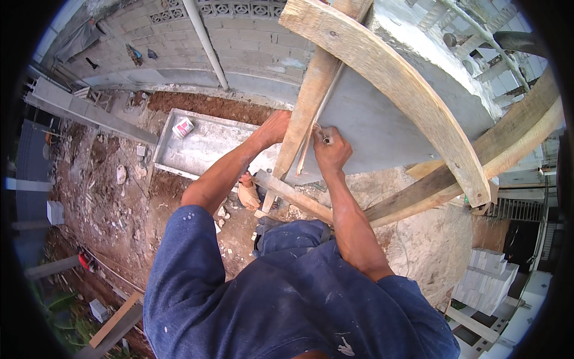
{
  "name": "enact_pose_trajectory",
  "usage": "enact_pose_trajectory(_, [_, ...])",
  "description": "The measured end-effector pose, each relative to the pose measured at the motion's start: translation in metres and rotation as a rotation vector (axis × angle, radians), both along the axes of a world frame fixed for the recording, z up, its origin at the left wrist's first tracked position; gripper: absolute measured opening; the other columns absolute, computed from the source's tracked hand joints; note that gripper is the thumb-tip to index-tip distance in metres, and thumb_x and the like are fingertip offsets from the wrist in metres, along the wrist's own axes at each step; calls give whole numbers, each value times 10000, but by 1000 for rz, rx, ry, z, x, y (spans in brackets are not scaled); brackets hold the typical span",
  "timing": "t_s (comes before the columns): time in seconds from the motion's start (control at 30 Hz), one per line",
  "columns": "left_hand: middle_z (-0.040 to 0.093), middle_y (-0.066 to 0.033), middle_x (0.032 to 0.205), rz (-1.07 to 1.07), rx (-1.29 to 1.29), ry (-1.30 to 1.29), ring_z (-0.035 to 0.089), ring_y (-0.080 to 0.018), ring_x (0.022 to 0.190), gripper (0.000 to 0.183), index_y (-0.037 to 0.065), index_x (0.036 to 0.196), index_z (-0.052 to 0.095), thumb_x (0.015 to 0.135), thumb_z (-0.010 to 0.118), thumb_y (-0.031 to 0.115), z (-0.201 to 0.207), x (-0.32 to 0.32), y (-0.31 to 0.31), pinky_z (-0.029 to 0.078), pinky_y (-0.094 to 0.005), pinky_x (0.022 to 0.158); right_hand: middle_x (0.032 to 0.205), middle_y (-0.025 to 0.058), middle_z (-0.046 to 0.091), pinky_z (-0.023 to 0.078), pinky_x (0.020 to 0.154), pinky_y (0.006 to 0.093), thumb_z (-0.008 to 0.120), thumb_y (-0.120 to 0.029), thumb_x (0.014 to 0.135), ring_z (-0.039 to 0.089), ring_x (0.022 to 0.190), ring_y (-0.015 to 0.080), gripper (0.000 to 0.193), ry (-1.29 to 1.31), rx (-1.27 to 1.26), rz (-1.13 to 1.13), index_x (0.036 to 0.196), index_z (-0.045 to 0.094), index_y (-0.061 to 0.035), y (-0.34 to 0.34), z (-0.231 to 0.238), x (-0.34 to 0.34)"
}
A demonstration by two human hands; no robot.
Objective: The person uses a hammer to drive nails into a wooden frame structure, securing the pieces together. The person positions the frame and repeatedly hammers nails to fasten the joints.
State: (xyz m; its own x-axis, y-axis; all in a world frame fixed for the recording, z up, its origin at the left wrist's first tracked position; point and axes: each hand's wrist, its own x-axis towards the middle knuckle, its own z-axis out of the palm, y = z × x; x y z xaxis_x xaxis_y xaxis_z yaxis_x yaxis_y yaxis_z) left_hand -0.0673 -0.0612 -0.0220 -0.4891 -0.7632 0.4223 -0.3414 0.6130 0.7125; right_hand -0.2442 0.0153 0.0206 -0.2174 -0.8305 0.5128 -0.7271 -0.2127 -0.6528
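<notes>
No text can be read with certainty. A small white cylindrical container (pixel 180 128) with a red printed patch (pixel 185 126) lies on its side, in the upper left part of the frame, inside a long grey rectangular trough (pixel 210 146). This patch looks like a label, but its print is too small and too blurred for reading any letter or number. At the bottom edge of the frame, right of the centre, a dark blue cloth shirt (pixel 269 293) carries an irregular white mark (pixel 345 347); I cannot tell whether it is a printed sign or a stain.
</notes>
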Motion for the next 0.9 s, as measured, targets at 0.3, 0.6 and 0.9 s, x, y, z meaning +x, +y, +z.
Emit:
enact_pose_trajectory(0.3, [648,-173,790,57,-81,-27,622,-411,705,317,76,942,688,804,660,359,10,0,13,483,-493,604,607,65,611,441,587,324,763,-289,860,511,569,140,328,-513,282,-95,744,658,0,4,-26,11])
enact_pose_trajectory(0.6, [705,-183,1009,98,147,-131,678,-329,909,372,41,1076,683,875,676,354,21,3,17,519,-419,799,609,19,581,413,585,303,751,-271,875,476,596,102,346,-650,354,-22,743,655,34,1,-33,9])
enact_pose_trajectory(0.9, [688,-241,809,151,355,57,670,-427,778,492,-4,932,714,708,799,424,18,-1,-3,512,-446,694,642,15,609,403,580,271,755,-269,877,485,620,88,331,-858,347,-37,784,698,44,4,-24,20])
